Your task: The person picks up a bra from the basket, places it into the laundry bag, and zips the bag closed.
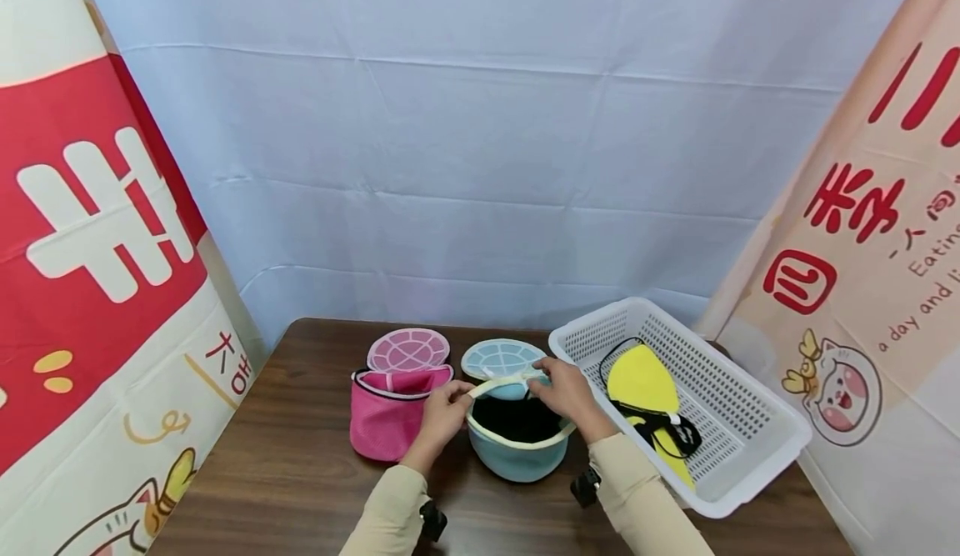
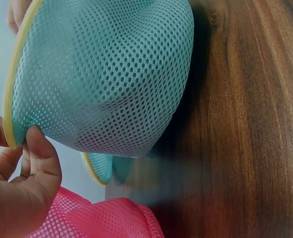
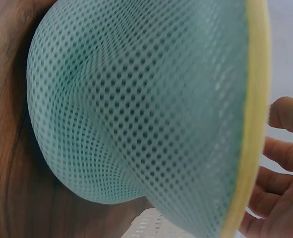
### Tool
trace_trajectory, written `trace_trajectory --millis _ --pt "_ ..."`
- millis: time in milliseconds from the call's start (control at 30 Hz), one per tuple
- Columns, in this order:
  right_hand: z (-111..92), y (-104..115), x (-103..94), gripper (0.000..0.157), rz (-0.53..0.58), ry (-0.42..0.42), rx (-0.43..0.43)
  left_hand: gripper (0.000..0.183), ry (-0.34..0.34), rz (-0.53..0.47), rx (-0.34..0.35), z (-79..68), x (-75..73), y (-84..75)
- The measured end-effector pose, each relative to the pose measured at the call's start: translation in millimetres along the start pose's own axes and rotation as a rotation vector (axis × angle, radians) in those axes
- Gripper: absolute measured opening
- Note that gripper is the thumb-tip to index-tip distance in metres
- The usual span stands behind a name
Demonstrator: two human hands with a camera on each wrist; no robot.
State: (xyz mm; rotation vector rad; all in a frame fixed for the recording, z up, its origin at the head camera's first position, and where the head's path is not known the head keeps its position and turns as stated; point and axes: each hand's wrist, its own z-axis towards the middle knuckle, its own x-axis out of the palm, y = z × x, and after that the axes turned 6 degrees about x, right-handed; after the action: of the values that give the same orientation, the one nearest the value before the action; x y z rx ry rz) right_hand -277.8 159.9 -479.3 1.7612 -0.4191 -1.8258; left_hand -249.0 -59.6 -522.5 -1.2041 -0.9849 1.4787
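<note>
A blue-green mesh laundry bag (image 1: pixel 517 460) with yellow edging stands on the table, its mouth spread and its inside dark. My left hand (image 1: pixel 447 410) pinches the left of its rim between thumb and fingers, as the left wrist view also shows (image 2: pixel 25 173). At the far right of the rim, my right hand (image 1: pixel 562 385) grips the edge with bent fingers; in the right wrist view, its fingers (image 3: pixel 280 163) are partly hidden behind the yellow edging (image 3: pixel 255 99). The bag's oval blue lid (image 1: pixel 504 358) lies folded back behind the opening.
Left of it stands a pink mesh bag (image 1: pixel 382 423), its oval lid (image 1: pixel 408 348) tipped back. A white perforated basket (image 1: pixel 720 364) sits at the right, holding a yellow cup-shaped piece (image 1: pixel 641 379) and black straps (image 1: pixel 682 437). The brown wooden table (image 1: pixel 277 456) meets a pale curtain (image 1: pixel 465 164) behind.
</note>
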Motion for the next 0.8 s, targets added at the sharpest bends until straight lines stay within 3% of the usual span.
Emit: trace_trajectory --millis 267,633,800 --pt "12 -5 1.7 0.036 0.029 0.028 0.073 0.016 0.006 -0.005 -0.01 -0.1 -0.4 0.3" --pt "27 -5 9.6 0.036 -0.079 0.081 0.139 0.013 0.0 -0.033 0.005 0.0 -2.6 2.0" --pt "35 -6 11.6 0.041 -0.04 0.135 0.169 0.013 0.0 -0.033 0.017 0.6 -3.3 4.0"
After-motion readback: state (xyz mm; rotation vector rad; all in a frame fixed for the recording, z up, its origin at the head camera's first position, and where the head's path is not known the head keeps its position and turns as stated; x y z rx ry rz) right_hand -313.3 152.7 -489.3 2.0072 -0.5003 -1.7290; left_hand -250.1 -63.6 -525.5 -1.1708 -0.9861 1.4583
